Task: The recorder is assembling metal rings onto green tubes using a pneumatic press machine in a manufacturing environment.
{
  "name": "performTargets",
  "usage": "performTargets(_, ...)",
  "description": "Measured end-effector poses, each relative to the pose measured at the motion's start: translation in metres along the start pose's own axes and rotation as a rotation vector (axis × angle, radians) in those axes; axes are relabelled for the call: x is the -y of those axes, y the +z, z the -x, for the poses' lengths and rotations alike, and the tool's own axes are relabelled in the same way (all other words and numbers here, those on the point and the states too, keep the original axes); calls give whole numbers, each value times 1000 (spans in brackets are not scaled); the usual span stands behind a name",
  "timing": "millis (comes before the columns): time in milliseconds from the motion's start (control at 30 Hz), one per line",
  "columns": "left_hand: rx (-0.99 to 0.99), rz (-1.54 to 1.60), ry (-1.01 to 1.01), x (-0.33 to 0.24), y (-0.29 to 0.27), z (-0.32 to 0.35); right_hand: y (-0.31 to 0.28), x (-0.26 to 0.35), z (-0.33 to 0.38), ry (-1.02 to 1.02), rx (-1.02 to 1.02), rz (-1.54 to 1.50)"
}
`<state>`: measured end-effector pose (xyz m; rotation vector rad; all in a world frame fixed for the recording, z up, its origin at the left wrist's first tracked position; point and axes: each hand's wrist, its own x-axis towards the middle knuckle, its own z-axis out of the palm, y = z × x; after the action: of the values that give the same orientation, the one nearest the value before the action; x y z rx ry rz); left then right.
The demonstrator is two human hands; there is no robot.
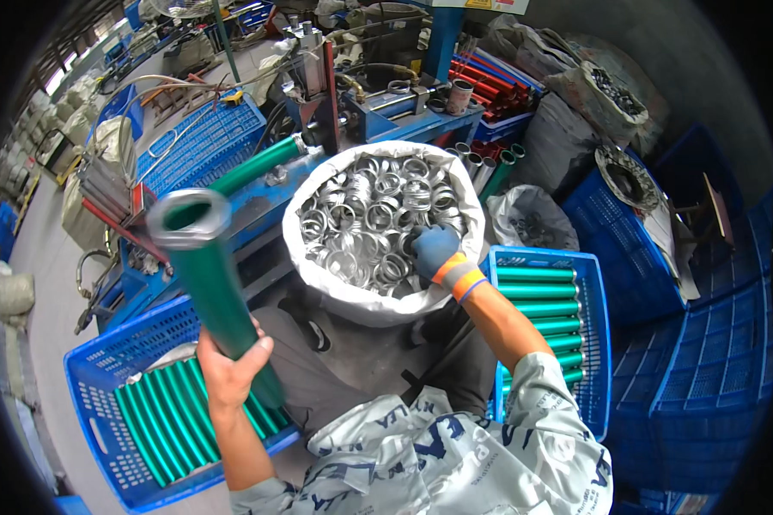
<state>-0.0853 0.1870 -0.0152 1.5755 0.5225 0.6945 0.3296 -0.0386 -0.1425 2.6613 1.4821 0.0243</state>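
Observation:
My bare left hand (232,365) is wrapped round a thick green tube (210,287), held upright and slightly tilted, with a silver metal ring (189,216) at its open upper end. In front of me stands a white sack (302,266) with a rolled rim, filled with loose silver metal rings (374,215). Over its right side, my right hand (438,251) in a blue-grey glove with an orange cuff reaches down among the rings. Its fingers look curled in; whatever they hold is hidden.
Blue crates at my left (94,421) and right (599,343) hold rows of green tubes. Beyond the sack is a blue machine (386,107), with another green tube (258,165) lying on it. Stacked blue crates (704,378) and grey sacks (558,137) stand at right.

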Motion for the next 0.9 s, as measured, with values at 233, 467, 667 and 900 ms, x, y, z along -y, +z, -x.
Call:
performTargets(233, -242, 638, 21, 18, 11, -2, 10, 19, 40, 245, -238, -1552)
performTargets(467, -294, 822, -108, 43, 51, -6, -27, 82, 80, -24, -176, -2419)
performTargets(667, -393, 744, -93, 46, 60, 0, -62, 96, 91, -17, -63, -2240)
performTargets(900, -415, 695, -42, 55, 60, 0, -67, 105, 87, 31, -106, -2162)
